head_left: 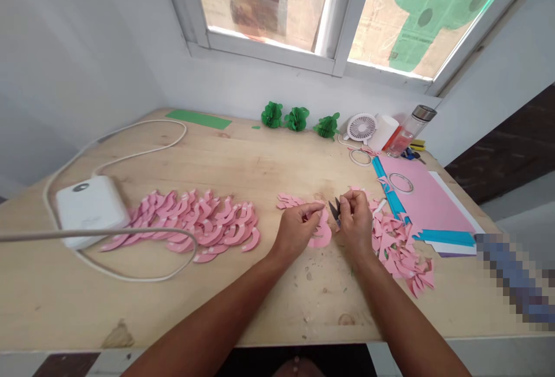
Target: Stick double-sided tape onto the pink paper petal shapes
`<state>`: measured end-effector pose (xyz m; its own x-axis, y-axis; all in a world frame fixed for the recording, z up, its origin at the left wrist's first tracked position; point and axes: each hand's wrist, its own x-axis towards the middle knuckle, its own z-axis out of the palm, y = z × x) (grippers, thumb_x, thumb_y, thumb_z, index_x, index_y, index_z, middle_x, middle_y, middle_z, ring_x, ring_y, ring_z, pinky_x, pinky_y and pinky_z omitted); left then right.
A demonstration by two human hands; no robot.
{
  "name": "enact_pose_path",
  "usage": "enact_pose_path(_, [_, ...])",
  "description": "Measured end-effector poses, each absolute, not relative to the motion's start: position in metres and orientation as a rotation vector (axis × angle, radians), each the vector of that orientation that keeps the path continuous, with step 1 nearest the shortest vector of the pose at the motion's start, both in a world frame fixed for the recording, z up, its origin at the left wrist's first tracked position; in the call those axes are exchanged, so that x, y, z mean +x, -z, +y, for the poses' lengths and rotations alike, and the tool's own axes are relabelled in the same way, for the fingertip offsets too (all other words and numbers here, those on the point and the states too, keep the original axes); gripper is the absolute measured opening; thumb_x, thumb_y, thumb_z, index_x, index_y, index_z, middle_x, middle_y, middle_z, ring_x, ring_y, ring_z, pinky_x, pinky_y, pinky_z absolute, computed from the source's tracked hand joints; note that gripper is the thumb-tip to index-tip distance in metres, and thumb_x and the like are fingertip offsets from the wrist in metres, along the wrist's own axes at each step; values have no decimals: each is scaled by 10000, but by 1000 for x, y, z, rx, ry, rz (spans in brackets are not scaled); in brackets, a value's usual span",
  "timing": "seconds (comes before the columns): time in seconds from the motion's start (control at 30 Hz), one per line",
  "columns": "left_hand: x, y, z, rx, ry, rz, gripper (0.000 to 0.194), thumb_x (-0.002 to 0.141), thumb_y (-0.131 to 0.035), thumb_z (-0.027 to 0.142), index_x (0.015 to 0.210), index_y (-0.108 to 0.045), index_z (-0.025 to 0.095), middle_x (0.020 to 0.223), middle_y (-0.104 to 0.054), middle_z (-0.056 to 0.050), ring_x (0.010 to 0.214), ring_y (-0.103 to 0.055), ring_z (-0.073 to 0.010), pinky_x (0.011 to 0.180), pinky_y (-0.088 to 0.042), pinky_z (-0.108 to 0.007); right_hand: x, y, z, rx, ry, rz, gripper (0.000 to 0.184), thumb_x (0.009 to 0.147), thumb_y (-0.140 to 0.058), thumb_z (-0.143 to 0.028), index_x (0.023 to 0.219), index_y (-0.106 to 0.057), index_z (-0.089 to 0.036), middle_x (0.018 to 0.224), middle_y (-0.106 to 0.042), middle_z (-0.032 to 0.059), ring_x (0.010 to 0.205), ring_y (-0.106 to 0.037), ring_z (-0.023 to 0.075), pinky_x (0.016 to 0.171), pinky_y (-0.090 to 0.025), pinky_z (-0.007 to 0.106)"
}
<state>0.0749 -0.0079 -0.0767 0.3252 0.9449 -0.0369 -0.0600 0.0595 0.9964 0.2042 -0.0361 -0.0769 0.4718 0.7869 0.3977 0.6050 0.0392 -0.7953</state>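
Note:
My left hand (298,228) pinches a pink paper piece (321,233) just above the wooden table (243,163). My right hand (355,219) is closed round small dark scissors (334,210), whose blades point at the pink piece. A large pile of curved pink cut-outs (199,225) lies to the left. A few more cut pink shapes (290,199) lie just beyond my left hand. Pink paper scraps (401,247) are heaped right of my right hand.
A white box (89,206) with a looping cable (130,134) sits at the left. Pink sheet (418,192), blue strips (390,192), tape rings (401,182), a small fan (362,127), a bottle (410,129) and three green paper pom-poms (297,118) line the right and back.

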Motion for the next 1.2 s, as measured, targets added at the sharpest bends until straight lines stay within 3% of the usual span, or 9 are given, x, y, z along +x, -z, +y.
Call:
enact_pose_path(0.23, [72,76,-6,1229,-1013,868,520,704,-546,213,1218,-490,152,560,-507,56,486,-489,-74,493,-432,-186,235,84,-25,-1825,-85,-1190,115,818,-434,-304,835,-482,-201,639,-575,-9,545,-532,157,524,-342,253])
enact_pose_path(0.37, [72,76,-6,1202,-986,840,627,665,-515,132,1282,-400,132,590,-548,39,510,-514,-82,470,-399,-170,246,90,-21,-1931,-29,-1254,107,811,-442,-290,831,-493,-199,650,-598,2,537,-532,160,526,-316,252])
enact_pose_path(0.53, [73,76,-5,1173,-959,856,468,653,-519,135,1120,-548,125,626,-619,-10,490,-514,-88,455,-390,-184,249,91,-21,-2001,33,-1314,105,813,-441,-276,787,-502,-195,612,-572,-1,526,-491,150,512,-272,246])
enact_pose_path(0.67, [74,76,-5,1179,-968,870,296,664,-499,140,934,-620,121,642,-632,-26,482,-505,-90,426,-372,-184,242,82,-23,-1890,-17,-1232,122,793,-483,-310,769,-490,-191,648,-557,4,566,-486,151,529,-308,257])
enact_pose_path(0.83, [74,76,-4,1196,-995,915,284,629,-487,94,859,-649,136,607,-620,-2,493,-511,-95,443,-387,-185,213,60,-36,-1311,-708,-1299,162,823,-461,-349,769,-442,-197,889,-591,46,533,-464,93,518,-394,242])
enact_pose_path(0.97, [73,75,-2,1191,-1001,921,229,659,-549,169,854,-664,139,530,-569,16,487,-498,-97,432,-382,-180,196,56,-44,-1177,-920,-1477,173,820,-488,-361,769,-467,-197,750,-570,26,564,-481,111,538,-428,255])
enact_pose_path(1.2, [72,69,-4,1110,-945,858,175,661,-534,165,777,-660,128,511,-509,38,418,-418,-58,404,-340,-170,201,65,-38,-1267,-824,-1409,162,819,-497,-359,811,-483,-198,651,-518,-11,554,-472,114,509,-413,239])
